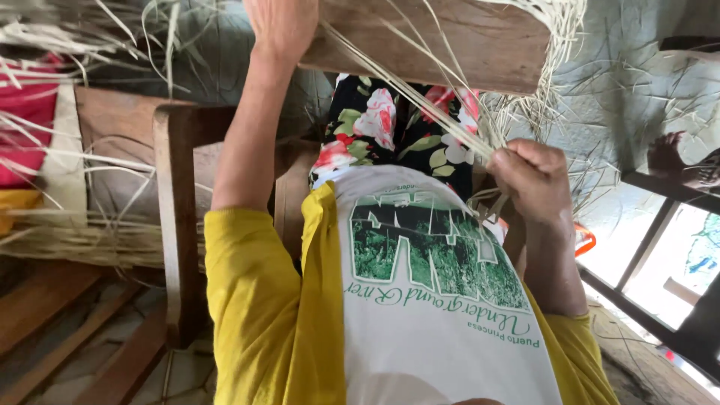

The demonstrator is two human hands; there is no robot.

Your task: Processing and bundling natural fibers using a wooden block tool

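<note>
We stretch our left arm out straight, left hand pressed flat ahead, while our right hand curls into a closed fist, elbow bent.

From my view, the way upward is blocked by the wooden board, which spans the top of the frame. Taut pale straw strands run slantwise from its lower edge down to my right hand, so the gap between board and lap is crossed by them. A loose fringe of straw hangs off the board's right end. My left hand rests on the board's left edge. The wooden chair frame stands just left of my left forearm. A straw bundle lies beyond it. I see open room only at lower left, above the floor.
</note>
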